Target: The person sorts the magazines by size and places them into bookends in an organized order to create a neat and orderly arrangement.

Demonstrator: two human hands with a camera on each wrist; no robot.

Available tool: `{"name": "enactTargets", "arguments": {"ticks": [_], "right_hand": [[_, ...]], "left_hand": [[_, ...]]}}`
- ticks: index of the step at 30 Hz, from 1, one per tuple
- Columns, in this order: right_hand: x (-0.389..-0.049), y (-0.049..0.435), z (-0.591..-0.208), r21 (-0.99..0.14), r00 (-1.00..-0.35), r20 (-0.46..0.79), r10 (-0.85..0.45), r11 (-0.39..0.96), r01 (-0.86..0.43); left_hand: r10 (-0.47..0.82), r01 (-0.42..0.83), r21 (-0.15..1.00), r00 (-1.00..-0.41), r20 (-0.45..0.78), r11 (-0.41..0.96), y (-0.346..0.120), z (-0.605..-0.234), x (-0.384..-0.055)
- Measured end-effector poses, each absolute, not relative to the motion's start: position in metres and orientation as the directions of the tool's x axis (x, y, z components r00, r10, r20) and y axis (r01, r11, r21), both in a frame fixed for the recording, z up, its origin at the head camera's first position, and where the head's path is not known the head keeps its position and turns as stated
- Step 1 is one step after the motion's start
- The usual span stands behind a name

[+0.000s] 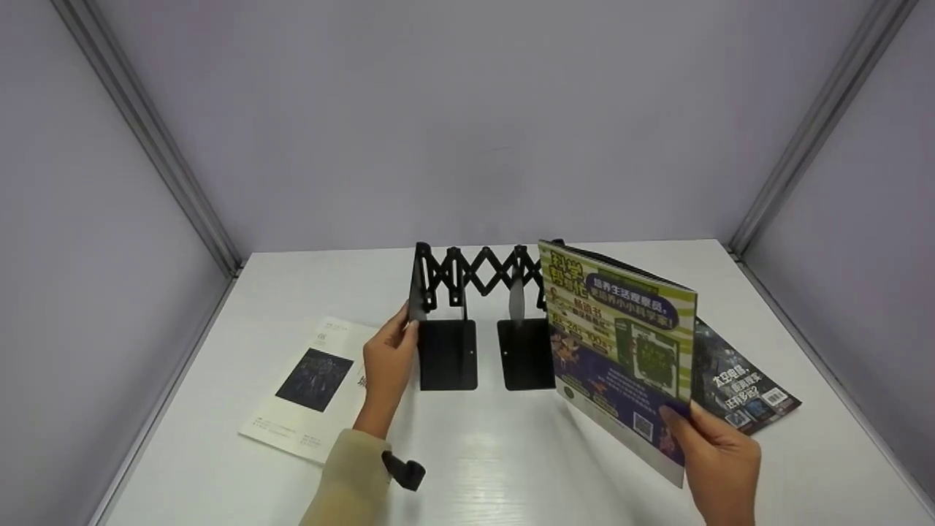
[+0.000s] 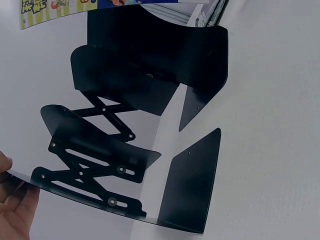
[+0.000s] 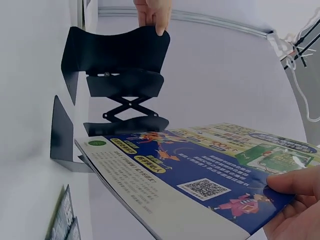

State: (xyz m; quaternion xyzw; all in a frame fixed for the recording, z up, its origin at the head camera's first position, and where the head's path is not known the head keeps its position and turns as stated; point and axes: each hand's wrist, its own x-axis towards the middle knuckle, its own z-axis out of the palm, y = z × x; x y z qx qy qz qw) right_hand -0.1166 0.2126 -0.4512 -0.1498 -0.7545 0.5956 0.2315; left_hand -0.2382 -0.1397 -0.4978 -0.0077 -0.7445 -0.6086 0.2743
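A black expandable bookend (image 1: 448, 356) with a criss-cross lattice and flat base plates stands on the white table. My left hand (image 1: 388, 359) pinches the edge of its left upright plate, thumb on one face and fingers on the other, as the left wrist view shows. My right hand (image 1: 722, 459) grips a yellow-green and purple magazine (image 1: 617, 343) by its lower right corner, thumb over the printed cover. The magazine is held upright and slanted at the right end of the bookend, hiding that end in the head view.
A cream book (image 1: 296, 431) with a dark picture lies flat on the left of the table (image 1: 475, 467). Behind the held magazine, a dark magazine (image 1: 738, 387) lies on the right. Pale panels (image 1: 467, 131) with metal corner posts enclose the table.
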Motion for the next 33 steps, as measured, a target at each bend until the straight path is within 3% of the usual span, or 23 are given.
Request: {"name": "enactTargets", "arguments": {"ticks": [9,22,33], "right_hand": [[-0.14,0.193,-0.462,-0.931,-0.833,0.339,0.437,0.285,-0.229],[-0.17,0.169,-0.478,-0.913,-0.814,0.394,0.427,0.28,-0.295],[-0.189,0.149,-0.494,-0.913,-0.784,0.408,0.469,0.201,-0.355]], "left_hand": [[-0.325,0.333,0.905,-0.853,0.409,0.267,-0.14,-0.496,-0.237],[-0.33,0.303,0.91,-0.86,0.389,0.284,-0.138,-0.497,-0.237],[-0.338,0.316,0.91,-0.853,0.397,0.269,-0.138,-0.497,-0.238]]}}
